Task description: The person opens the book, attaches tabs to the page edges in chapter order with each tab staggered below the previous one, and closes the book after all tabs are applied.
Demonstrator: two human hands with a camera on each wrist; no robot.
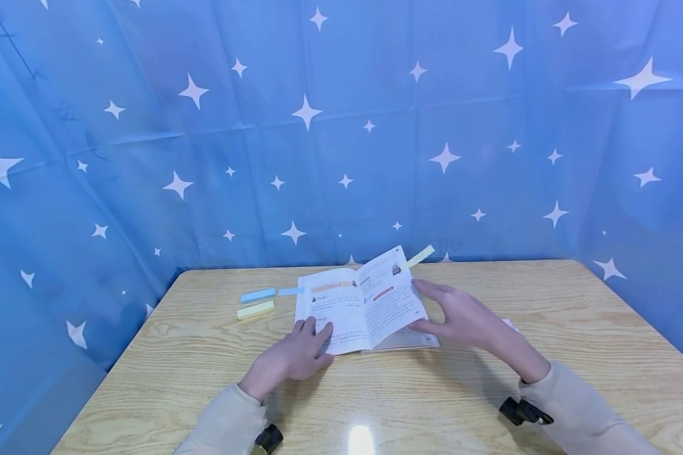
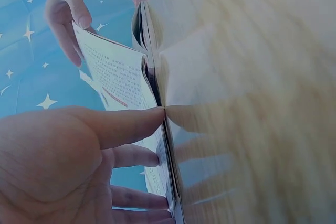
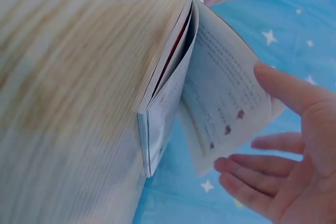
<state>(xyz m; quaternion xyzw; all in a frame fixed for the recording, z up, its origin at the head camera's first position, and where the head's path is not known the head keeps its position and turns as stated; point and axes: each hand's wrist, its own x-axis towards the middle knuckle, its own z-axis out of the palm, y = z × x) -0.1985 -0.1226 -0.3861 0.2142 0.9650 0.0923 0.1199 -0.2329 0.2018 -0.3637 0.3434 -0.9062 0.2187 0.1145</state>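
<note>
Head view: book lies open mid-surface. My left hand presses left page flat, fingers straight. My right hand, fingers straight, props raised page edge, nothing pinched (thumb under, I judge). Best: keep left pressure steady, turn page slowly, avoid creasing.

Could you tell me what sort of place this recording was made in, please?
Probably a small staged recording booth rather than a lived-in room: a blue star-printed cloth backdrop wraps three sides of a plain wooden table, which carries only an open book and some sticky-note strips.
</note>
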